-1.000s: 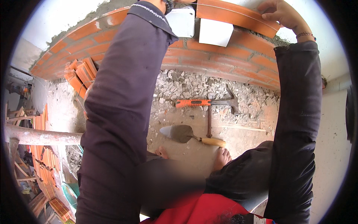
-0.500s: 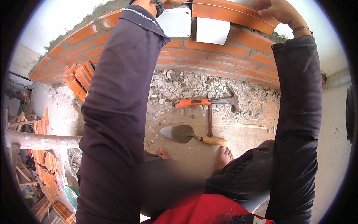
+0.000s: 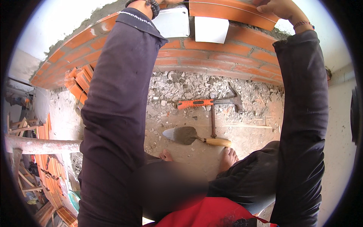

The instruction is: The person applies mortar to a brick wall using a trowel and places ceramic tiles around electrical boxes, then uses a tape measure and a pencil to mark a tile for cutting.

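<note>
Long orange brick [image 3: 231, 13] lies along the brick wall's [image 3: 215, 48] top, seemingly being aligned, right hand [image 3: 278, 8] touching its right end, left hand [image 3: 173, 1] mostly out of sight, both grips unclear, calling for steady levelling.

The orange brick [image 3: 230, 11], long and smooth-faced, lies lengthwise along the top of the brick wall [image 3: 244, 36]. Its near edge is straight; its far edge is partly out of view.

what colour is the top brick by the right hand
Orange; the brick by the right hand shows best in the head view.
</note>
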`<state>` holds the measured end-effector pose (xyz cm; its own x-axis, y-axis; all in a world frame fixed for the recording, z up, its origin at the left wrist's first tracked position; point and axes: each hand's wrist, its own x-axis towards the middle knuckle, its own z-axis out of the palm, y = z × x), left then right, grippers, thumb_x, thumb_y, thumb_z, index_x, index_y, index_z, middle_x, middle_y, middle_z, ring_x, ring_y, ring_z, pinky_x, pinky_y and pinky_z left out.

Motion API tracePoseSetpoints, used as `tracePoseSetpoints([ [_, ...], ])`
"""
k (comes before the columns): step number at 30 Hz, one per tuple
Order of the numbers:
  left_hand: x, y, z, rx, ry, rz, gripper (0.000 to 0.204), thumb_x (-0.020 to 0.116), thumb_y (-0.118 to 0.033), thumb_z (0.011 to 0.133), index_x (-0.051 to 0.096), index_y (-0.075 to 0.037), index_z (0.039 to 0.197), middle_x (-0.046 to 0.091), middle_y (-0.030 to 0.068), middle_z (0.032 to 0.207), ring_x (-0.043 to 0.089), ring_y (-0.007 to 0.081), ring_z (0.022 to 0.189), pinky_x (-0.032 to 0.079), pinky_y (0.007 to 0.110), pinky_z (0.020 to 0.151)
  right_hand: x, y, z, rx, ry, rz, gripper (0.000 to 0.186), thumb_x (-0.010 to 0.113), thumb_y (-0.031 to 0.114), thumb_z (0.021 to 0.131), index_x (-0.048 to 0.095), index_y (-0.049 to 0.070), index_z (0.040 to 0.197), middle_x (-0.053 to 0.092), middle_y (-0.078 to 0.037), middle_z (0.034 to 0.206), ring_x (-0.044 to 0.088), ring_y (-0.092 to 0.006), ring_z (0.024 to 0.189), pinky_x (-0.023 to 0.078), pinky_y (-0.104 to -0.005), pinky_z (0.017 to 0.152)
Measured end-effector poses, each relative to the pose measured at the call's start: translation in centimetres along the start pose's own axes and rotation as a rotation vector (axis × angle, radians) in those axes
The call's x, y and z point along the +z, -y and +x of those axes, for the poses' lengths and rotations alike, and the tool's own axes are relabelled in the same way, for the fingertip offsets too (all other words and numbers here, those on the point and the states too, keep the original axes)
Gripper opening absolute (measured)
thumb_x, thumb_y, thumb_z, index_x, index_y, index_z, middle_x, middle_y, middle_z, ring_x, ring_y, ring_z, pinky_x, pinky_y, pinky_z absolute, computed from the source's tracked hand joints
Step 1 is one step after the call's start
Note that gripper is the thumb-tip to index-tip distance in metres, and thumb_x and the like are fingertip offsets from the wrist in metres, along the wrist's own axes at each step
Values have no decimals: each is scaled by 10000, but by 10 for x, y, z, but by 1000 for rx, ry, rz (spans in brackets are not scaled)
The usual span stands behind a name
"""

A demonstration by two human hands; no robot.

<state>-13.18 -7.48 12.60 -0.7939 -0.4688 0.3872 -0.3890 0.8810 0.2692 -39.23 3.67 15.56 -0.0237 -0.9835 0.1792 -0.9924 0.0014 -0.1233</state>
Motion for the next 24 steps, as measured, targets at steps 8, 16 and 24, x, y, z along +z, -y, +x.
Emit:
tracePoseSetpoints([
  [8,-10,-10,-6,-77,13,0,285,633,-191,917,697,-24,1138,712,182,1087,679,284,1004,513,355,903,0,2,5,38,-6,9,268,772,127,722,766,57,981,750,-112,938,691,-230,852,545,-359,783],
  [16,-5,-7,-2,-86,2,-5,242,678,-203,893,737,-29,1051,733,167,1013,698,267,928,529,350,861,2,-2,8,48,-8,8,267,776,130,727,767,53,982,749,-118,945,695,-237,864,546,-363,790],
  [24,-2,-7,-2,-50,-23,19,212,712,-204,858,759,-52,998,740,154,968,701,263,880,532,346,828,0,-8,9,-5,12,20,275,772,134,727,766,52,990,749,-121,951,695,-237,872,545,-364,796],
])
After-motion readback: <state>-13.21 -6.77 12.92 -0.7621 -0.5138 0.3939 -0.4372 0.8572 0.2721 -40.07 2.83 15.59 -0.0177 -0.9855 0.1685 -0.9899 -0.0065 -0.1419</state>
